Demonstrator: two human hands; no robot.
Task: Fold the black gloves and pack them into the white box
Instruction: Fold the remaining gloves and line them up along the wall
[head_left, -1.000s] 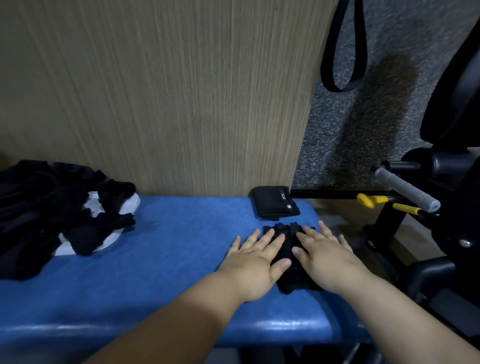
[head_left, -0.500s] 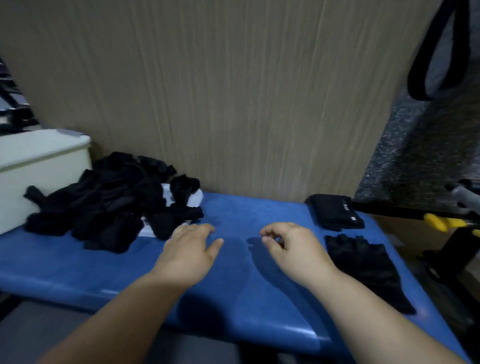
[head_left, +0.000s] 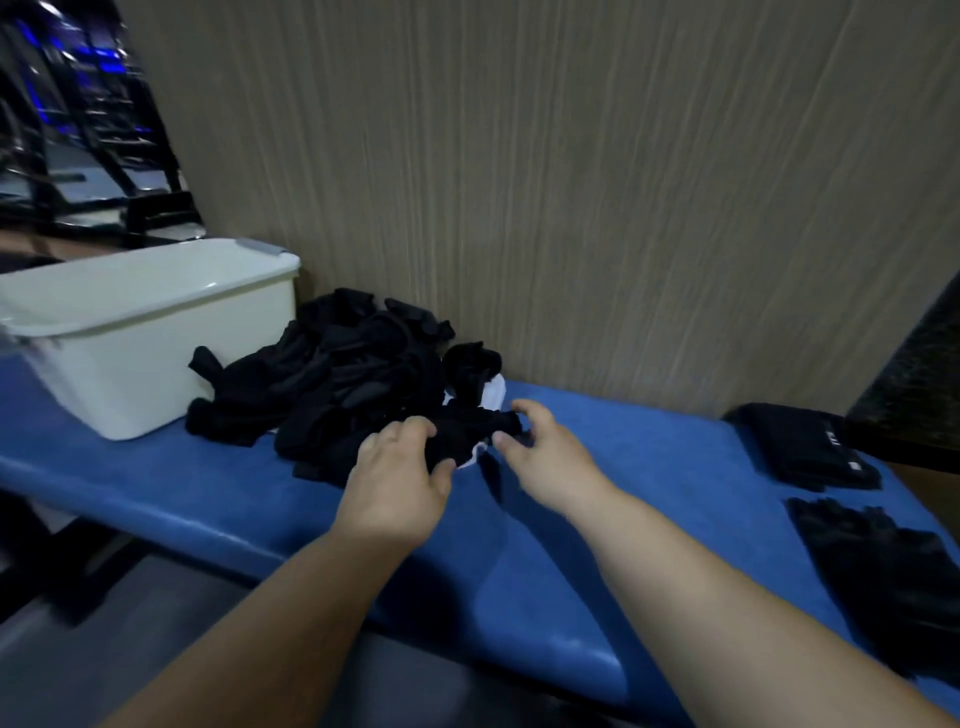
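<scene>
Well, the blue table carries the white box at ten o'clock from the hands. It is open-topped, and nothing shows in the part of its inside that is visible. Just beside it, the pile of black gloves sits at eleven. One glove at the pile's near edge lies nine-to-three — the left hand grips its left end. Whether the curled right hand pinches the other end, I cannot tell.

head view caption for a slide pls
Left hand grips a black glove from the pile, right hand at its other end; white box left, folded gloves right.
</scene>
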